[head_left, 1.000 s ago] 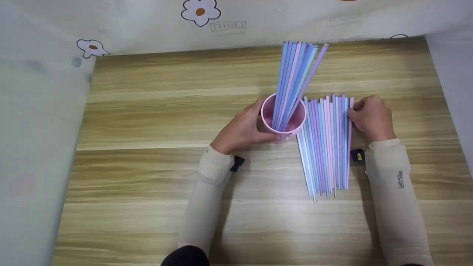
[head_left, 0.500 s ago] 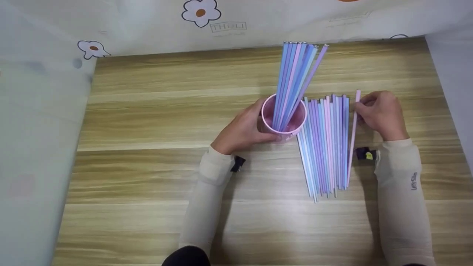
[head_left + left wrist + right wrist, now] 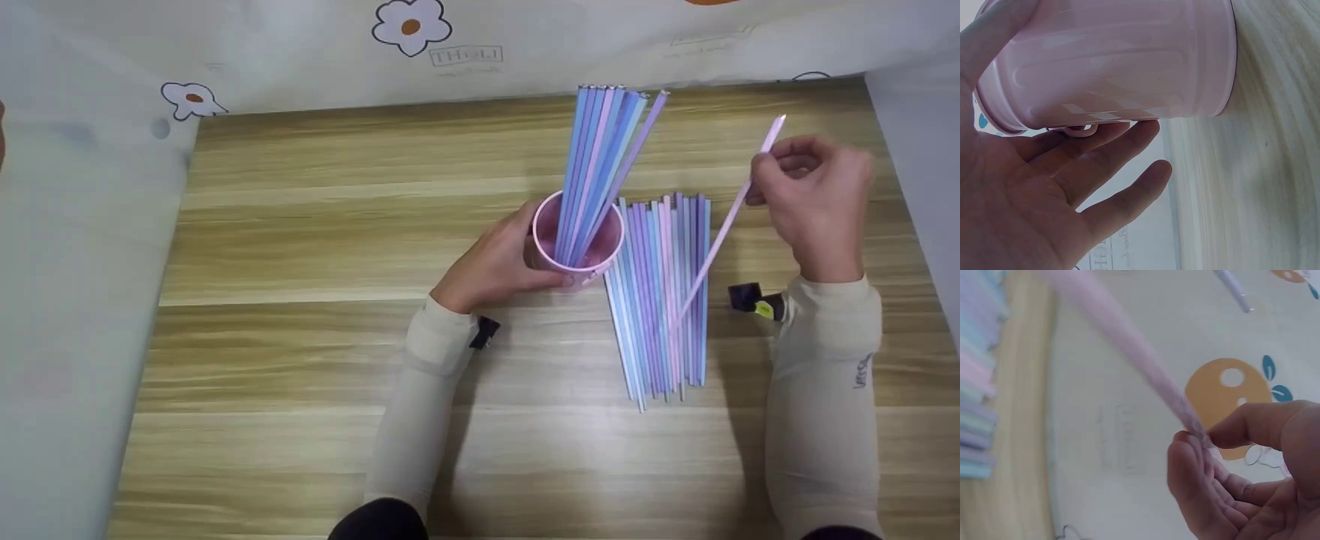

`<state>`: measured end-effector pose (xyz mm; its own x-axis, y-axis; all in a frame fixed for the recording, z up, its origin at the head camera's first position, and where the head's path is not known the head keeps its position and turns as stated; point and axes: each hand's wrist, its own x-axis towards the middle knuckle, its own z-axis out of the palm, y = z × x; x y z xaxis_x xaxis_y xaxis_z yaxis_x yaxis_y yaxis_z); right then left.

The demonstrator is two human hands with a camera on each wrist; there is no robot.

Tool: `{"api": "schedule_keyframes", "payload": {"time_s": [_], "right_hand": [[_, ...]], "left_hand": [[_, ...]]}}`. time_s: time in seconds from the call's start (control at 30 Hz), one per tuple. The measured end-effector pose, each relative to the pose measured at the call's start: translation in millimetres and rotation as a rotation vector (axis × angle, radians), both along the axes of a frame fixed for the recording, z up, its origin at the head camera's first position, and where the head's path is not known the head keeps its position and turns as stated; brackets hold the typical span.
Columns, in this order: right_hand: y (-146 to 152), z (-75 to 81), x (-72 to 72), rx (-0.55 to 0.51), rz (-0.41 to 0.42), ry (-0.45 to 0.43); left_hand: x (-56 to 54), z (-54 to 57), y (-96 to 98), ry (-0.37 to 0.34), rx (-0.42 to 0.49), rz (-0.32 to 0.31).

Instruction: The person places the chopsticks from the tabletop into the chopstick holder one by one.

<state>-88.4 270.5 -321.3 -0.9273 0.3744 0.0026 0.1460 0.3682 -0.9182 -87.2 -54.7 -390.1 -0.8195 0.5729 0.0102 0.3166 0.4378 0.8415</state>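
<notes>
In the head view my left hand (image 3: 491, 262) holds a pink metal cup (image 3: 546, 222) upright, thumb on the near side and fingers round the left. Its ridged wall (image 3: 1106, 67) and a small ring show in the left wrist view. A bunch of pastel straw-like sticks (image 3: 596, 172) stands in the cup, leaning right. Over to the right, my right hand (image 3: 817, 202) pinches a thin pink straw-like stick (image 3: 724, 229) near its upper end; its lower end slants over the loose row of similar sticks (image 3: 645, 300). Thumb and fingertips meet on it in the right wrist view.
The row of sticks lies on the wood-grain table (image 3: 300, 360) just right of the cup. A white flower-printed sheet (image 3: 525, 45) stands at the back, with pale walls at the left and right sides.
My right hand has picked the pink stick from the right edge of the row and lifted it up, away and to the right. The left hand and cup stay in place.
</notes>
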Motion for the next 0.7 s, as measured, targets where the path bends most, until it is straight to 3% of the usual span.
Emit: {"api": "schedule_keyframes", "payload": {"time_s": [0.13, 0.2, 0.33, 0.47, 0.7], "right_hand": [[-8, 17.7, -2.1, -0.305, -0.039, 0.147], [-13, 25.1, -4.1, -0.372, -0.048, 0.206], [-23, 38.6, -13.0, -0.404, -0.067, 0.282], [-35, 50.1, -21.0, -0.372, -0.09, 0.373], [-59, 59.7, -28.1, -0.382, -0.109, 0.483]], "left_hand": [[0.0, -0.7, 0.1, -0.006, 0.01, 0.001], [-0.1, -1.4, -0.2, -0.007, 0.01, 0.002], [-0.5, -1.7, -0.3, -0.016, 0.025, -0.005], [-0.1, -2.2, 1.3, -0.02, 0.055, -0.013], [1.3, -2.1, 4.6, -0.017, 0.045, -0.001]]}}
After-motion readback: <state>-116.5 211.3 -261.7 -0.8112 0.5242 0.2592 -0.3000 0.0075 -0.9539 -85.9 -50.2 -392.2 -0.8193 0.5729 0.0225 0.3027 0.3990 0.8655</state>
